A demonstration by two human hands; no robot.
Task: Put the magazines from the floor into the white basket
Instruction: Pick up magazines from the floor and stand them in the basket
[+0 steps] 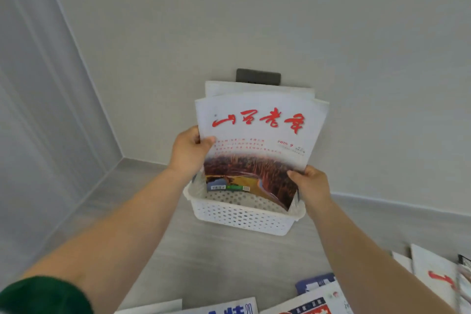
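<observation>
A white perforated basket (239, 216) stands on the grey floor against the wall. I hold a magazine (257, 135) with red brush-style lettering upright, its lower edge down inside the basket. My left hand (188, 153) grips its left edge and my right hand (309, 186) grips its lower right corner. Behind it, other white magazines (257, 88) stand in the basket and lean towards the wall. Several more magazines lie on the floor near me, one at bottom centre (229, 310) and others at bottom right (430, 273).
A dark wall socket plate (257, 76) sits just above the basket's contents. The basket is near a room corner, with a pale panelled surface (38, 109) on the left. A grey skirting board (395, 204) runs along the wall.
</observation>
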